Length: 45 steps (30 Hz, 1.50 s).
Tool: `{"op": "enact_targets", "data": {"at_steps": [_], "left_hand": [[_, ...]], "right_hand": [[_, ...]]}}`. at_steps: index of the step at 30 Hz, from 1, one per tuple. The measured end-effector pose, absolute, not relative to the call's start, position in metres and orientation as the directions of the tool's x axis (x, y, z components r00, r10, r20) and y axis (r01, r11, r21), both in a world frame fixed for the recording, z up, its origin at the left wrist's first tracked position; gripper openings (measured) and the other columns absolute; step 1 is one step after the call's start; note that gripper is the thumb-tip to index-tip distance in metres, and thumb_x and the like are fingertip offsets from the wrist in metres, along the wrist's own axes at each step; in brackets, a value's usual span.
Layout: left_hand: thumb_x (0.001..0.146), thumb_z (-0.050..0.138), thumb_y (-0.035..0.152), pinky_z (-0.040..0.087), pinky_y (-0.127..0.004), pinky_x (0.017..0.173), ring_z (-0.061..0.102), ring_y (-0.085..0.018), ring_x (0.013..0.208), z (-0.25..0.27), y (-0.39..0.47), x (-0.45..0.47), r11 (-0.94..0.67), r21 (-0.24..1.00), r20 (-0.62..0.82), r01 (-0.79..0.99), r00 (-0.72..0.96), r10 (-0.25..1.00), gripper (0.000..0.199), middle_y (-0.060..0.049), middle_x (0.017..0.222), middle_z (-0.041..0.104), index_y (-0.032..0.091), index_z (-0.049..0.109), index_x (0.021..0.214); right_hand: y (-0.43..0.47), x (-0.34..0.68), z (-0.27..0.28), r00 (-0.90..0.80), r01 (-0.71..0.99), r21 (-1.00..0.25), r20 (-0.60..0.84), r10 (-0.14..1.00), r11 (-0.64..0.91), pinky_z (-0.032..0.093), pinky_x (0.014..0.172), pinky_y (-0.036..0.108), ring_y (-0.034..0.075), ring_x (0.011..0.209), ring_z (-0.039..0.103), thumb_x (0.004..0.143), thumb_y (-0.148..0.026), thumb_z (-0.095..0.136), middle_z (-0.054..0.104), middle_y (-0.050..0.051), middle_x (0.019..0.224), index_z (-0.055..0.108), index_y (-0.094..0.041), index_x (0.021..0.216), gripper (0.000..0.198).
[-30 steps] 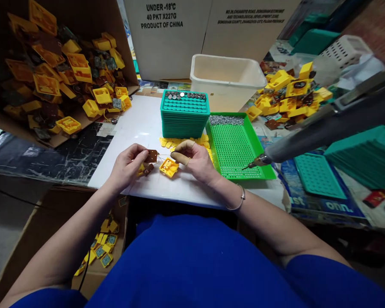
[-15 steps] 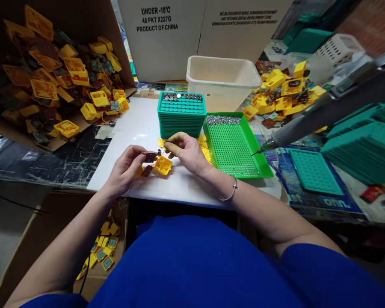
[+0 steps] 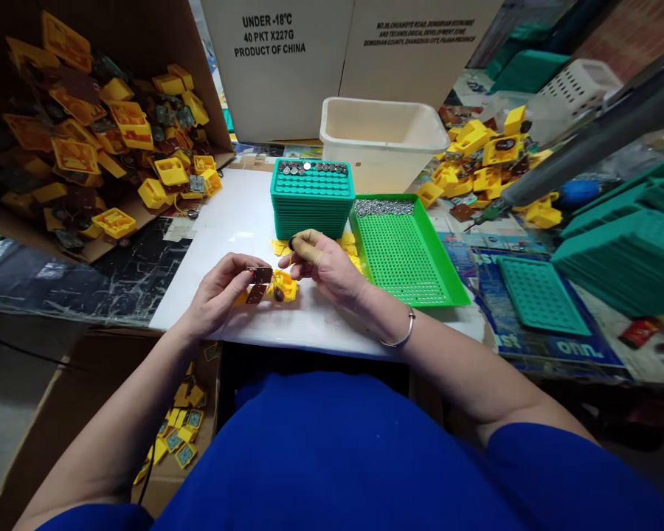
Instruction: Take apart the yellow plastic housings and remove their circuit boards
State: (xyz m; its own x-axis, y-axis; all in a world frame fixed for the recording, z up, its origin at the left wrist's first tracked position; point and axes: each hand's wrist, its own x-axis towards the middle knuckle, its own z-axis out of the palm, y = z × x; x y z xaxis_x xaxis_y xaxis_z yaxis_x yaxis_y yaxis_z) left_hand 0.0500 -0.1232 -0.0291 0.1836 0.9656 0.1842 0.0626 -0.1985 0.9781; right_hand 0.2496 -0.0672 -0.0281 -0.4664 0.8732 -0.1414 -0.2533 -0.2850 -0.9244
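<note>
My left hand is closed on a small brown circuit board, thumb on top. A second brown board piece hangs just below it. Beside them on the white work surface sits an open yellow plastic housing, with a round black part at its front. My right hand, its fingers partly covered in pale yellowish material, is raised above the housing. Thumb and forefinger pinch a small dark piece, too small to name. Yellow pieces lie partly hidden behind this hand.
Stacked teal trays hold small metal discs on top. To their right are a green perforated tray with screws, a whitish bin, and a hanging power screwdriver. A cardboard box of yellow housings stands left.
My right hand has shifted slightly right, holding the dark piece higher. The round black part now shows at the housing's front. The screwdriver has swung away to the right and back.
</note>
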Motion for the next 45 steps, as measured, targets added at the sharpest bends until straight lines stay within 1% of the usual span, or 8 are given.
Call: {"op": "enact_targets", "data": {"at_steps": [8, 13, 22, 27, 33, 35, 38, 45], "left_hand": [[0.094, 0.056, 0.04, 0.054, -0.039, 0.091, 0.068, -0.022, 0.097, -0.029, -0.119, 0.048, -0.234, 0.943, 0.196, 0.237, 0.172, 0.965, 0.026, -0.009, 0.105, 0.07, 0.018, 0.065, 0.105], [0.084, 0.068, 0.039, 0.037, -0.049, 0.113, 0.048, -0.029, 0.132, -0.022, -0.12, 0.017, -0.418, 0.664, 0.22, 0.62, 0.373, 0.901, 0.056, -0.013, 0.14, 0.054, 0.021, 0.05, 0.134], [0.088, 0.055, 0.045, 0.052, -0.039, 0.084, 0.066, -0.024, 0.09, -0.015, -0.131, -0.006, -0.286, 0.435, 0.089, 0.854, 0.276, 0.957, 0.036, -0.01, 0.109, 0.069, 0.018, 0.064, 0.111], [0.085, 0.056, 0.032, 0.045, -0.048, 0.097, 0.057, -0.033, 0.112, -0.018, -0.13, -0.002, -0.237, 0.243, 0.376, 0.941, 0.134, 0.917, 0.026, -0.014, 0.114, 0.062, 0.02, 0.063, 0.107], [0.084, 0.065, 0.037, 0.045, -0.046, 0.092, 0.056, -0.032, 0.108, -0.042, -0.127, 0.059, -0.495, 0.365, 0.356, 0.789, 0.373, 0.857, 0.044, -0.015, 0.117, 0.06, 0.018, 0.055, 0.122], [0.082, 0.068, 0.039, 0.044, -0.048, 0.09, 0.055, -0.033, 0.105, -0.051, -0.121, 0.073, -0.443, 0.371, 0.31, 0.816, 0.341, 0.888, 0.047, -0.016, 0.113, 0.06, 0.017, 0.056, 0.122], [0.082, 0.066, 0.036, 0.044, -0.046, 0.084, 0.055, -0.032, 0.096, -0.057, -0.114, 0.081, -0.394, 0.373, 0.272, 0.84, 0.307, 0.912, 0.035, -0.013, 0.1, 0.061, 0.018, 0.062, 0.113], [0.084, 0.062, 0.046, 0.045, -0.042, 0.08, 0.055, -0.028, 0.087, -0.044, -0.115, 0.076, -0.455, 0.357, 0.248, 0.816, 0.387, 0.888, 0.032, -0.011, 0.094, 0.063, 0.019, 0.063, 0.102]], "right_hand": [[-0.065, 0.259, -0.03, -0.309, -0.158, -0.986, -0.003, 0.951, -0.054, 0.044, 0.051, 0.018, 0.003, 0.052, 0.054, 0.077, -0.03, 0.071, 0.062, -0.007, 0.071, 0.053, -0.019, 0.08, 0.021], [-0.065, 0.259, -0.022, -0.362, -0.175, -0.978, -0.047, 0.931, -0.117, 0.041, 0.043, 0.018, 0.005, 0.045, 0.052, 0.077, -0.03, 0.07, 0.059, -0.008, 0.058, 0.054, -0.02, 0.085, 0.02], [-0.059, 0.253, -0.01, -0.504, -0.364, -0.865, -0.129, 0.854, -0.345, 0.058, 0.076, 0.027, 0.011, 0.072, 0.07, 0.072, -0.024, 0.074, 0.07, -0.001, 0.077, 0.056, -0.018, 0.088, 0.025], [-0.069, 0.26, -0.016, -0.43, -0.228, -0.952, -0.088, 0.899, -0.202, 0.057, 0.068, 0.026, 0.009, 0.064, 0.066, 0.069, -0.027, 0.078, 0.066, -0.005, 0.073, 0.056, -0.018, 0.083, 0.027], [-0.1, 0.284, -0.038, -0.327, 0.102, -0.995, -0.032, 0.945, 0.002, 0.053, 0.064, 0.028, 0.011, 0.065, 0.063, 0.078, -0.034, 0.071, 0.067, -0.001, 0.078, 0.059, -0.019, 0.09, 0.023], [-0.11, 0.291, -0.046, -0.34, 0.357, -0.922, 0.019, 0.94, 0.148, 0.049, 0.065, 0.029, 0.013, 0.068, 0.062, 0.083, -0.032, 0.067, 0.067, 0.001, 0.076, 0.063, -0.018, 0.089, 0.016], [-0.12, 0.295, -0.054, -0.393, 0.711, -0.606, 0.078, 0.916, 0.357, 0.042, 0.067, 0.03, 0.016, 0.076, 0.061, 0.089, -0.031, 0.061, 0.069, 0.006, 0.086, 0.068, -0.017, 0.087, 0.015], [-0.124, 0.292, -0.049, -0.485, 0.828, -0.303, 0.034, 0.874, 0.472, 0.036, 0.063, 0.029, 0.019, 0.08, 0.063, 0.094, -0.034, 0.055, 0.069, 0.011, 0.093, 0.07, -0.014, 0.095, 0.025]]}}
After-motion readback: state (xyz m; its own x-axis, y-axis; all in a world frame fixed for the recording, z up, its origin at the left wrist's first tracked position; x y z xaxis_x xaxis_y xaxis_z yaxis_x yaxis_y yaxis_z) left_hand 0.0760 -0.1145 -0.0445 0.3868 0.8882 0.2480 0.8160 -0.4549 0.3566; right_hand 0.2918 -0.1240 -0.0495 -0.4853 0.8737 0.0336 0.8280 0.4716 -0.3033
